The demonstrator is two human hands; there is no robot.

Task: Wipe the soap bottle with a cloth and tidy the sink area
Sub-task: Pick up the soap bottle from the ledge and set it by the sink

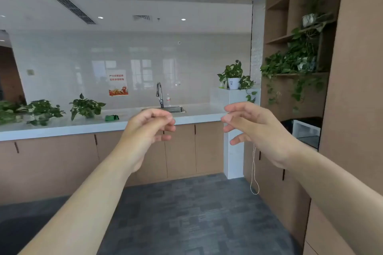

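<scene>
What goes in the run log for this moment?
stage: approach | left hand: empty | right hand: empty | cloth: on counter | soap bottle: by faucet

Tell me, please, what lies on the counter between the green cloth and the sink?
Nothing: in the head view the white counter is bare from the green cloth to the sink.

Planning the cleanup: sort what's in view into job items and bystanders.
For the job:
- soap bottle beside the faucet
- green cloth on the counter
- sink

Just lying about:
- potted plants
- poster
- string hanging below the right hand
</scene>
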